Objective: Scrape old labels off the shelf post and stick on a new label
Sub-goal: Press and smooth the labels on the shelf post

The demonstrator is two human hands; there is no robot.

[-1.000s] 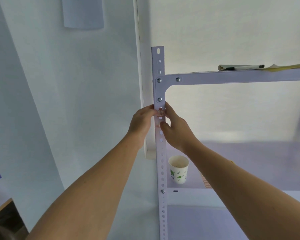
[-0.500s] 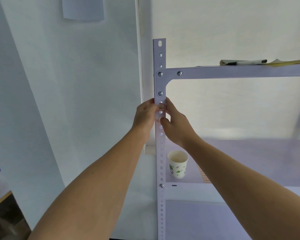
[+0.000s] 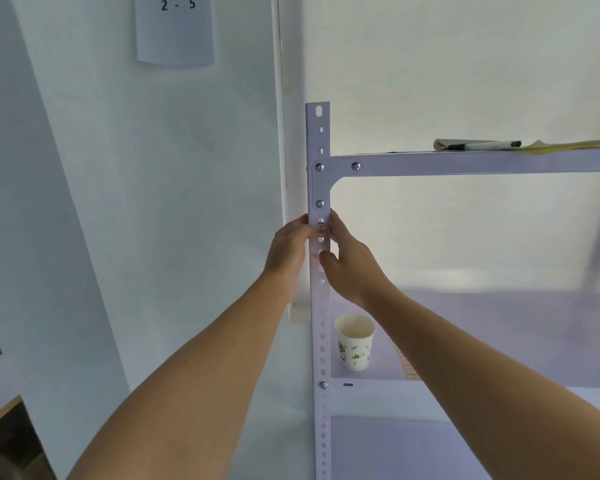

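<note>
A white perforated shelf post (image 3: 318, 140) stands upright in the middle of the view. A small label (image 3: 322, 230) with reddish print sits across the post just below the lower bracket bolt. My left hand (image 3: 289, 251) grips the post from the left, fingertips at the label's left edge. My right hand (image 3: 347, 261) holds the post from the right, its fingers against the label's right edge and its thumb on the post's front a little lower. How firmly the label is stuck cannot be told.
A paper cup (image 3: 355, 341) with green print stands on the lower shelf (image 3: 499, 327) right of the post. A pen (image 3: 482, 145) and papers lie on the upper shelf. A sheet marked "2 - 5" (image 3: 176, 29) hangs on the wall.
Both hands stay at the label on the post. The view has tilted, so the post and hands sit slightly differently in the frame; the wall sheet shows more.
</note>
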